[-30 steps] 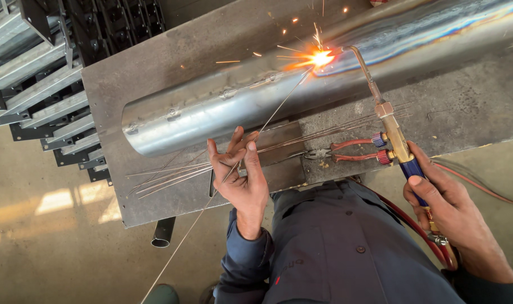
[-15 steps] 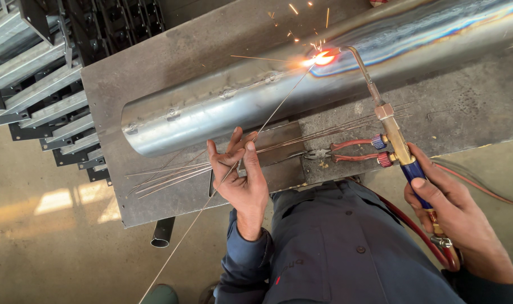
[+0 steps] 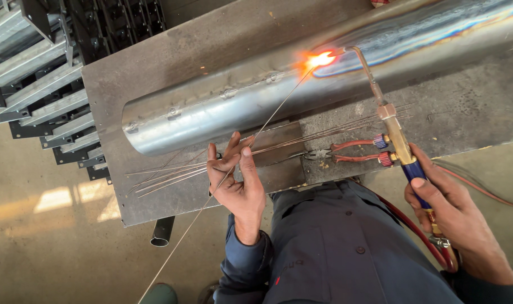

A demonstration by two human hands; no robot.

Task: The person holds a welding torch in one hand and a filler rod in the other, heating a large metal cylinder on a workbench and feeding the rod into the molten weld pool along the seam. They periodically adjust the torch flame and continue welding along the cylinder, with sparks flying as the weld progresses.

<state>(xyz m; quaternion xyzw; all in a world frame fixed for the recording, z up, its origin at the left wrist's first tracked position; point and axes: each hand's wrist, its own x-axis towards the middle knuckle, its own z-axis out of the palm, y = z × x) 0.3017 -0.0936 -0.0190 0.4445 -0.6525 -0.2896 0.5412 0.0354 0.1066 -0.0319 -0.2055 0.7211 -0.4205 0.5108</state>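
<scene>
The left hand (image 3: 238,183) pinches a thin filler rod (image 3: 267,123) between thumb and fingertips, the other fingers spread loosely; the rod runs from below the table's near edge, through the fingers, up to a glowing orange spot (image 3: 320,58) on the steel pipe (image 3: 251,95). The right hand (image 3: 453,217) is wrapped closed around the blue handle of a gas torch (image 3: 392,126), whose brass body and bent tip reach up to the same glowing spot. Red hoses (image 3: 420,236) trail from the torch's rear past the person's blue jacket.

The pipe lies lengthwise along the metal table (image 3: 155,62), its open end towards the table's left edge, with small tack welds along the seam and heat-tinted colours to the right of the flame. A bundle of spare rods (image 3: 172,171) lies on the table near its front edge, just beside the left hand. Red-handled pliers (image 3: 352,152) rest between the hands, close to the torch. Stacked grey metal profiles (image 3: 36,79) stand beyond the table's left edge.
</scene>
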